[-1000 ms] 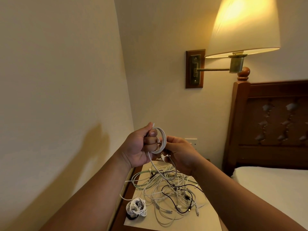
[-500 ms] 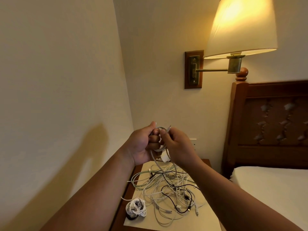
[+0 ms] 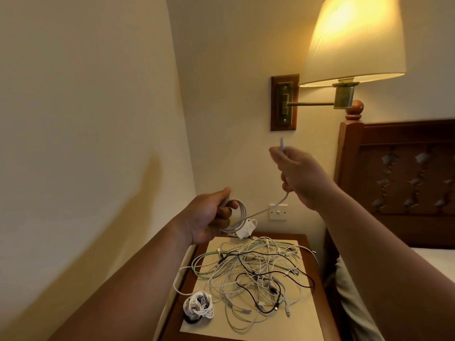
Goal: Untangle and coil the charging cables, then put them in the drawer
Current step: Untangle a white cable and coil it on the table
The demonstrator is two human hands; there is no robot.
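My left hand (image 3: 209, 215) grips a small coil of white cable (image 3: 240, 214) above the nightstand. A white plug block (image 3: 245, 228) hangs just under the coil. My right hand (image 3: 299, 172) is raised up and to the right and pinches the same cable's free end, whose connector tip (image 3: 282, 143) sticks up above the fingers. The cable runs taut between both hands. Below lies a tangle of white, green and black cables (image 3: 256, 276) on a pale mat (image 3: 305, 318). A coiled white cable bundle (image 3: 199, 306) sits at the mat's near left corner.
The wooden nightstand (image 3: 317, 264) stands in the wall corner, no drawer visible. A lit wall lamp (image 3: 354, 40) on a brass arm hangs above right. A wall switch (image 3: 278, 211) is behind the nightstand. The bed's headboard (image 3: 406, 180) and mattress are to the right.
My right hand has pulled away from the left, rising up and to the right with the cable end, stretching the cable out. The left hand has dropped slightly, still holding the coil.
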